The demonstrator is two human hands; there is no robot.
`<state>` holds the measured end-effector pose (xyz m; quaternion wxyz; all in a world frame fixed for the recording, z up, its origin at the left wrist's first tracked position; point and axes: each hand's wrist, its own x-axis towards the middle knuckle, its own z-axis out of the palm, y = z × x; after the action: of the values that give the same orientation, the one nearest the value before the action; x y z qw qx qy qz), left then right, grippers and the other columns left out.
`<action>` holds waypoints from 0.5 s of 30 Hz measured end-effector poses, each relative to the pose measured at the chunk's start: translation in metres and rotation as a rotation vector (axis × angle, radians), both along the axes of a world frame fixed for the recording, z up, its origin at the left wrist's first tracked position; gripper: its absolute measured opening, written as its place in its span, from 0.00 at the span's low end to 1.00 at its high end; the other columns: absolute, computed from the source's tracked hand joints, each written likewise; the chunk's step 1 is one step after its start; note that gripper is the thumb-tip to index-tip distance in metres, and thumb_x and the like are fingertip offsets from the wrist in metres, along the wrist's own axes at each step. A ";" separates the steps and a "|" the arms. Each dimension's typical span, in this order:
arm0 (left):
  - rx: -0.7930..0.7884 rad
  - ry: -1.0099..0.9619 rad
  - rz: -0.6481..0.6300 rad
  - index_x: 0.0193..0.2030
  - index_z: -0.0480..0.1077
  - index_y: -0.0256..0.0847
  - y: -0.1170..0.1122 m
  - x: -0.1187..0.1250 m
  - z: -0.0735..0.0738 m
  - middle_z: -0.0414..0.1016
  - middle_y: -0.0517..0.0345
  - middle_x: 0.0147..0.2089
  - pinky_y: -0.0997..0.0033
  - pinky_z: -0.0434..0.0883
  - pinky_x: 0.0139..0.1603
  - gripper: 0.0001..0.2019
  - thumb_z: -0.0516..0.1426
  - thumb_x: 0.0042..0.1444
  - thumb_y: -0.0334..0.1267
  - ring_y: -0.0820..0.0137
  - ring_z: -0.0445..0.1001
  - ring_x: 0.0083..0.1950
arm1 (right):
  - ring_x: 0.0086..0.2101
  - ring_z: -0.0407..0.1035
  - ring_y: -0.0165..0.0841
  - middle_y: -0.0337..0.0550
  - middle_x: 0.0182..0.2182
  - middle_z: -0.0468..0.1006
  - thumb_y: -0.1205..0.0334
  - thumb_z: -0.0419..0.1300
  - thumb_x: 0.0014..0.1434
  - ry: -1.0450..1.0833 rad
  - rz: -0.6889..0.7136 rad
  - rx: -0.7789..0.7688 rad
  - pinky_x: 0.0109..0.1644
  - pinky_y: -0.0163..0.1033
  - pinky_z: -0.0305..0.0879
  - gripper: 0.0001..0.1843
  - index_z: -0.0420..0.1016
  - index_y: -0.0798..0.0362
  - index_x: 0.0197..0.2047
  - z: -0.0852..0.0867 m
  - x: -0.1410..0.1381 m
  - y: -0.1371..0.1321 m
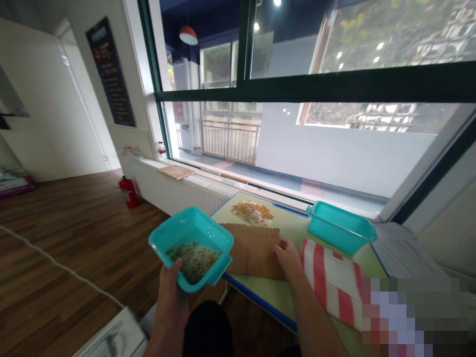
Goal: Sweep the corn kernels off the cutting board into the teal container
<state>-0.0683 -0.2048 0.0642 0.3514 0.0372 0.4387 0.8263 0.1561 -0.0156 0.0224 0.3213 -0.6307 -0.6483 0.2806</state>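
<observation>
My left hand grips a teal plastic tub by its near side, thumb over the rim. The tub is tilted toward me, and mixed yellowish and greenish grains lie at its bottom. My right hand is closed on the right edge of a flat brown cardboard piece. Part of its fingers is hidden behind the hand. Just beyond the cardboard, a pile of orange-yellow kernels and white grains is heaped on the pale green table.
A second teal tub stands at the table's right rear. Near my right forearm lies a red-and-white striped bag. Behind the table are a radiator and a window. A fire extinguisher and a white cable are on the floor.
</observation>
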 end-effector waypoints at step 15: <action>0.010 0.010 0.006 0.59 0.68 0.46 0.000 0.008 -0.002 0.76 0.52 0.52 0.58 0.75 0.47 0.29 0.64 0.48 0.42 0.56 0.75 0.51 | 0.53 0.68 0.46 0.61 0.51 0.75 0.52 0.54 0.58 -0.509 0.039 0.068 0.58 0.44 0.58 0.29 0.70 0.64 0.56 0.015 -0.011 -0.021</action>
<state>-0.0599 -0.2050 0.0617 0.3464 0.0418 0.4365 0.8293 0.1450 -0.0362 0.0370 0.1634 -0.6573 -0.7292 0.0972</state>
